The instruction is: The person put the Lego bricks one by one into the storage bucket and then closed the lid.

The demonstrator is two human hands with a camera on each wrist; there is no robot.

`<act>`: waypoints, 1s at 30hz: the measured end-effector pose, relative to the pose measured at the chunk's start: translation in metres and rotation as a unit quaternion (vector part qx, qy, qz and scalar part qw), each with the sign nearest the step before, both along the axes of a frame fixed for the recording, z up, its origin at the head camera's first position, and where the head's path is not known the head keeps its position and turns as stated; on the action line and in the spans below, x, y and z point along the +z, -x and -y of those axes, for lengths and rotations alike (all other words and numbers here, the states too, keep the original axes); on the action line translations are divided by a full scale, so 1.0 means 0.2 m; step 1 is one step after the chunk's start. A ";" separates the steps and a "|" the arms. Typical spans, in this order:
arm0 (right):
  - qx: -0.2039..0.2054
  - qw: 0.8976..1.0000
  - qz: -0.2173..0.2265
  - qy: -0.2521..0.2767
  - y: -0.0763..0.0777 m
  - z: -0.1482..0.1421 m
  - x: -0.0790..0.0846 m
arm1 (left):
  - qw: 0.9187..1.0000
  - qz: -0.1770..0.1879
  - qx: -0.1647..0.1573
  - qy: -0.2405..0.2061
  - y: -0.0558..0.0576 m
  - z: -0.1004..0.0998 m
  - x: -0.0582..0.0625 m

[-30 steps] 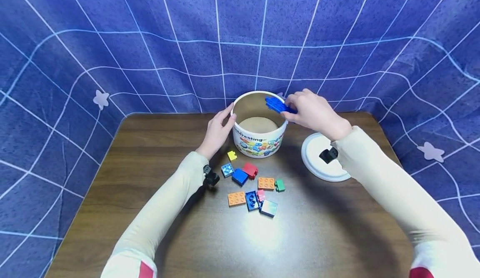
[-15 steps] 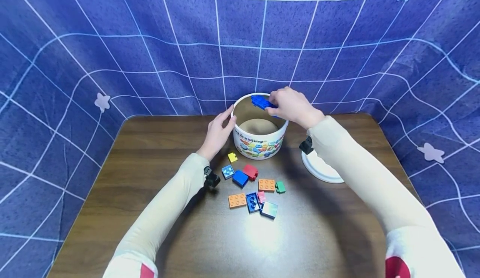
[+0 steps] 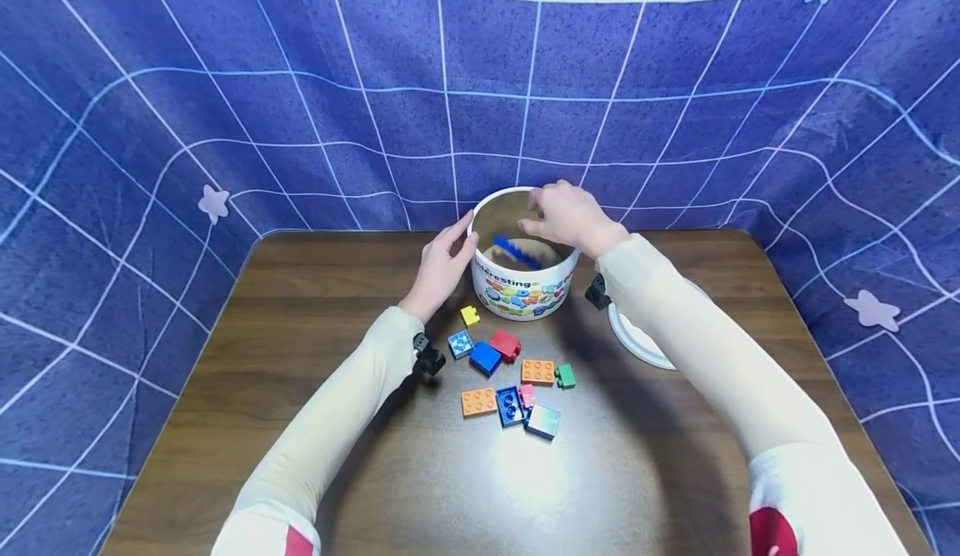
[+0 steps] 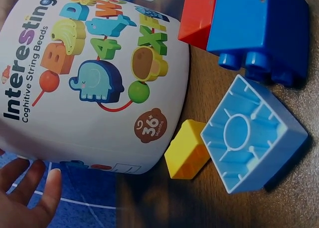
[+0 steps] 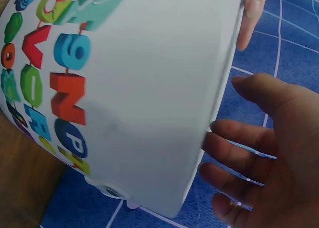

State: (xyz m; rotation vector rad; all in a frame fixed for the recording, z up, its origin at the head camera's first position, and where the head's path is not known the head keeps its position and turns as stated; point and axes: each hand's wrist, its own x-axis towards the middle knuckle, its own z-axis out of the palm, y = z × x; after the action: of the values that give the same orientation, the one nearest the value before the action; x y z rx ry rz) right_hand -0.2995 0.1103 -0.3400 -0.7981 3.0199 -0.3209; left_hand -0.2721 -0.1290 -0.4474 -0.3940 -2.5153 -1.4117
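Note:
A long blue building brick (image 3: 517, 252) with a studded edge is inside the white printed tub (image 3: 525, 298), tilted and slightly blurred, apart from my fingers. Above the tub's right rim, my right hand (image 3: 567, 216) has thumb and fingers spread with nothing between them. My left hand (image 3: 438, 268) rests with fairly straight fingers against the tub's left rim. Near its wrist lie a yellow brick (image 3: 470, 316), a light blue brick (image 3: 461, 343), a blue brick (image 3: 485, 358) and a red brick (image 3: 506, 345). In the right wrist view the tub's wall hides its inside.
Nearer me lie two orange bricks (image 3: 478, 403), a green brick (image 3: 566, 375), a dark blue brick (image 3: 510, 407), a pink brick (image 3: 527, 395) and a pale-topped brick (image 3: 543, 422). The white lid (image 3: 637, 341) is partly under my right forearm. A blue curtain (image 3: 480, 81) stands behind the table.
My right hand has moved left over the tub and let go of the long blue brick, which has dropped inside. The left hand stays at the rim.

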 end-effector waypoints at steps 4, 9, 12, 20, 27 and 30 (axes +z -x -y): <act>0.006 1.000 -0.009 0.013 -0.01 -0.01 -0.01 | 1.000 0.003 0.000 -0.006 -0.01 0.00 0.01; 0.021 0.999 -0.002 0.033 -0.04 -0.05 -0.01 | 1.000 0.005 0.000 -0.007 -0.01 0.00 0.01; 0.038 0.998 0.007 0.052 -0.08 -0.08 0.01 | 1.000 0.010 -0.002 -0.011 -0.02 0.00 0.01; 0.078 0.994 -0.019 0.074 -0.22 -0.15 0.04 | 1.000 -0.001 0.000 -0.012 -0.01 -0.01 0.00; 0.091 0.989 -0.045 0.109 -0.36 -0.23 0.03 | 1.000 -0.011 0.005 -0.009 -0.01 -0.01 0.00; 0.089 0.987 -0.049 0.122 -0.41 -0.27 0.00 | 1.000 -0.011 0.003 -0.010 -0.01 -0.02 0.00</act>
State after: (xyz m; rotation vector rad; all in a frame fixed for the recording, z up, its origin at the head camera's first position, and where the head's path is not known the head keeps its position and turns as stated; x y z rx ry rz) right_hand -0.2167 0.1642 -0.3402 -1.1212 3.0044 -0.6770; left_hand -0.2709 -0.1259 -0.4464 -0.3957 -2.4813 -1.4200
